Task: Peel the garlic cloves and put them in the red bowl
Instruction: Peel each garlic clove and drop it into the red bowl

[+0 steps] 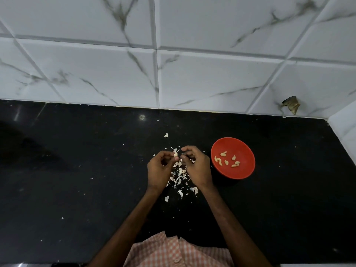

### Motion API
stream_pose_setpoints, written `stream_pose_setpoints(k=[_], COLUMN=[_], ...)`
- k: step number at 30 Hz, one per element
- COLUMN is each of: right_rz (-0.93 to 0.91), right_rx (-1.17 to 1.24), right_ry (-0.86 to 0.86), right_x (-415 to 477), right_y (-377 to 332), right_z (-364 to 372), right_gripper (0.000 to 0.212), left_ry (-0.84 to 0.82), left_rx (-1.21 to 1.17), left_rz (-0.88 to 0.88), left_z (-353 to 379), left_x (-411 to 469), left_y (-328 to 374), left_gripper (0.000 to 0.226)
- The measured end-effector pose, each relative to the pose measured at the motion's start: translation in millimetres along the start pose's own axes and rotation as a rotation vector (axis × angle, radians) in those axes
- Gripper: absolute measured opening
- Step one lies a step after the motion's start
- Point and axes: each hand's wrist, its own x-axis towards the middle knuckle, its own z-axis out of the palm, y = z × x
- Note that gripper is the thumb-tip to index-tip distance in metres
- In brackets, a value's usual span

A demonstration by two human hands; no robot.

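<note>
A small garlic clove (175,154) with loose skin is pinched between the fingertips of my left hand (159,168). My right hand (196,166) is right beside it, its fingertips pinched at the clove's papery skin. A pile of white garlic peels (180,178) lies on the black counter under and between my hands. The red bowl (240,172) stands just to the right of my right hand and holds several peeled cloves (227,159).
The black counter (77,180) runs to a white marble-pattern tiled wall (173,74) at the back and a wall corner at the right. One stray clove or peel (166,135) lies beyond my hands. A chipped spot (291,104) marks the wall.
</note>
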Motion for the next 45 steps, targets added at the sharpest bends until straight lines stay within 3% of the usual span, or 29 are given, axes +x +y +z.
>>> stream_pose_setpoints(k=[5, 10, 14, 21, 28, 38, 45], right_rz=[-0.246, -0.323, -0.267, 0.003, -0.101, -0.093, -0.002], right_rx=[-0.186, -0.311, -0.245, 0.112, -0.046, 0.0, 0.086], right_ry=[-0.085, -0.124, -0.15, -0.207, -0.151, 0.002, -0.018], right_x=[2.3, 2.2, 4.5, 2.6, 4.1, -2.4, -1.4], right_y=[-1.3, 0.7, -0.2, 1.7, 2.5, -1.7, -4.5], right_z=[-6.0, -9.5, -10.3, -15.0, -8.8, 6.4, 6.7], right_gripper=[0.013, 0.01, 0.009, 0.011, 0.006, 0.006, 0.005], left_ry=[0.003, -0.033, -0.045, -0.061, 0.01, 0.061, 0.062], left_rx=[0.114, 0.173, 0.149, 0.05, -0.024, -0.163, -0.169], left_rz=[0.106, 0.163, 0.133, 0.104, 0.0, -0.152, -0.173], left_z=[-1.5, -3.1, -3.3, -6.7, -0.1, 6.0, 7.0], left_x=[-2.0, -3.4, -3.5, 0.7, 0.9, -0.2, -0.6], left_y=[6.3, 7.2, 8.5, 4.4, 4.1, 8.4, 12.4], left_gripper=[0.008, 0.008, 0.009, 0.01, 0.006, 0.009, 0.01])
